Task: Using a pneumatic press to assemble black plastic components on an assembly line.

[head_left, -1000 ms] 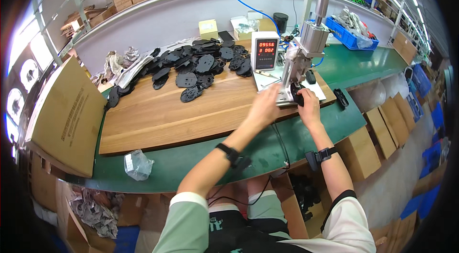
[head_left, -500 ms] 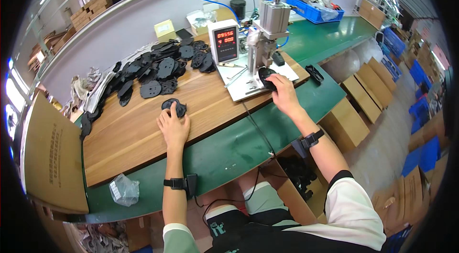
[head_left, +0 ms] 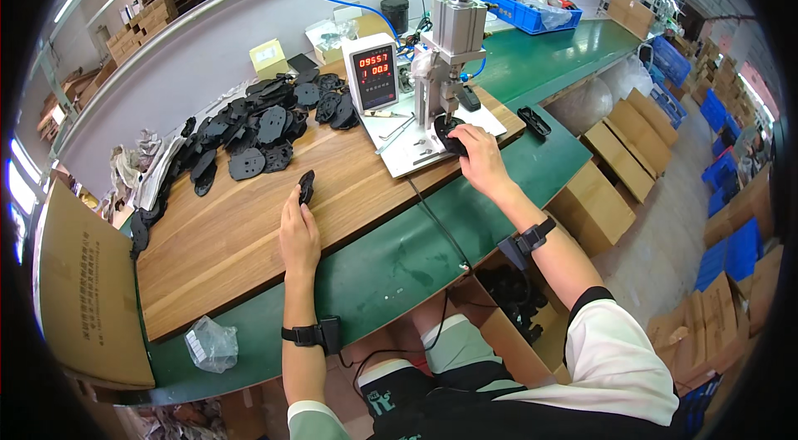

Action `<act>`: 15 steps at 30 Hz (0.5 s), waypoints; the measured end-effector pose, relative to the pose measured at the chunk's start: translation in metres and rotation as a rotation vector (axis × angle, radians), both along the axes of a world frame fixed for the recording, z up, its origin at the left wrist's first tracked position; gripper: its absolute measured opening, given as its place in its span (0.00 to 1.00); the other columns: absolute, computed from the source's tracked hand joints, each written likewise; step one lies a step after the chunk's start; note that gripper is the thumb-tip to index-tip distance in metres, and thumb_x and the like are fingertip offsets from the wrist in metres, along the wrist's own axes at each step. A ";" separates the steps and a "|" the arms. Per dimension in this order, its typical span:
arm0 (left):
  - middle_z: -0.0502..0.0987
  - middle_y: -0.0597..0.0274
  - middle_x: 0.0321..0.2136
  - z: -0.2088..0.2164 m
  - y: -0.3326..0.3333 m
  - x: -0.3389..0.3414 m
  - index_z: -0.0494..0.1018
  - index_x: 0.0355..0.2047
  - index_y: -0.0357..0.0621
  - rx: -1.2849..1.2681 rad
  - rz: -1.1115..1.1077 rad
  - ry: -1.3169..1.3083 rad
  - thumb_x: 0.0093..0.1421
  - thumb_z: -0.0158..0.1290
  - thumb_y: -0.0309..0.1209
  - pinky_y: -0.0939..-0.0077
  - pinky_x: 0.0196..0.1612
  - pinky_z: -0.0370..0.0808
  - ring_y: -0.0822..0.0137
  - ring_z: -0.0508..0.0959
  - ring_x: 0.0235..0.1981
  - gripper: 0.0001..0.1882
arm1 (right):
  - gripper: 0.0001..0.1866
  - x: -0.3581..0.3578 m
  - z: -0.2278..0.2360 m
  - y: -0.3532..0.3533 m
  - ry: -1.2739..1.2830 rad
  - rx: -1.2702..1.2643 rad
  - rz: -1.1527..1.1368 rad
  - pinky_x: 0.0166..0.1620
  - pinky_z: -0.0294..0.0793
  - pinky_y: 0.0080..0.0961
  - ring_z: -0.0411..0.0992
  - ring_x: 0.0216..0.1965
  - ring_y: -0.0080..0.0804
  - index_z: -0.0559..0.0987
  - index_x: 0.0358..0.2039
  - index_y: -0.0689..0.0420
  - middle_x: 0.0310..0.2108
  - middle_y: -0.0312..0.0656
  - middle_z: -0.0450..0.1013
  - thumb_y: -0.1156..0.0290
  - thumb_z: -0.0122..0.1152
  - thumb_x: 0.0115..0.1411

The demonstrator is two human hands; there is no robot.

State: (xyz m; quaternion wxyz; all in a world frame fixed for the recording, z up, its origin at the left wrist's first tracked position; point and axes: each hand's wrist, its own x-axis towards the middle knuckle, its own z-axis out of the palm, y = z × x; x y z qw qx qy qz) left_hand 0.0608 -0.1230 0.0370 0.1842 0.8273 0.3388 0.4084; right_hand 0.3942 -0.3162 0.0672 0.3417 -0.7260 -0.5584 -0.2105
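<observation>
Head view: the left hand lay on the wooden bench top, its fingers closed around one flat black part, held on edge just above the wood. The right hand rested on the white base plate of the single pneumatic press, fingers curled over a second black part seated under the ram. Both parts were thin, dark and rounded in outline. One digital counter with red digits stood just beside the press. A pile of like black parts, too overlapped to count, lay well beyond the left hand. One crumpled plastic bag sat on the green belt. Each wrist carried one black band.
</observation>
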 end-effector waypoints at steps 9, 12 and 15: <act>0.75 0.37 0.58 0.015 -0.054 0.066 0.71 0.60 0.35 0.114 -0.365 -0.042 0.61 0.53 0.20 0.54 0.66 0.71 0.39 0.75 0.61 0.24 | 0.22 0.021 0.008 -0.013 0.033 -0.028 0.065 0.54 0.73 0.43 0.73 0.53 0.49 0.79 0.46 0.58 0.49 0.45 0.76 0.85 0.62 0.48; 0.75 0.40 0.58 0.026 -0.082 0.109 0.71 0.61 0.40 0.250 -0.528 0.075 0.58 0.56 0.17 0.54 0.64 0.73 0.42 0.74 0.62 0.28 | 0.20 0.008 0.017 -0.035 0.105 0.083 0.053 0.53 0.74 0.44 0.74 0.51 0.50 0.80 0.46 0.59 0.47 0.45 0.77 0.85 0.62 0.51; 0.76 0.44 0.58 0.036 -0.099 0.144 0.71 0.63 0.46 0.363 -0.535 0.159 0.59 0.55 0.16 0.54 0.63 0.75 0.45 0.74 0.62 0.30 | 0.22 -0.039 0.011 -0.086 0.148 0.294 0.007 0.55 0.75 0.43 0.74 0.52 0.53 0.80 0.49 0.59 0.49 0.48 0.77 0.88 0.60 0.52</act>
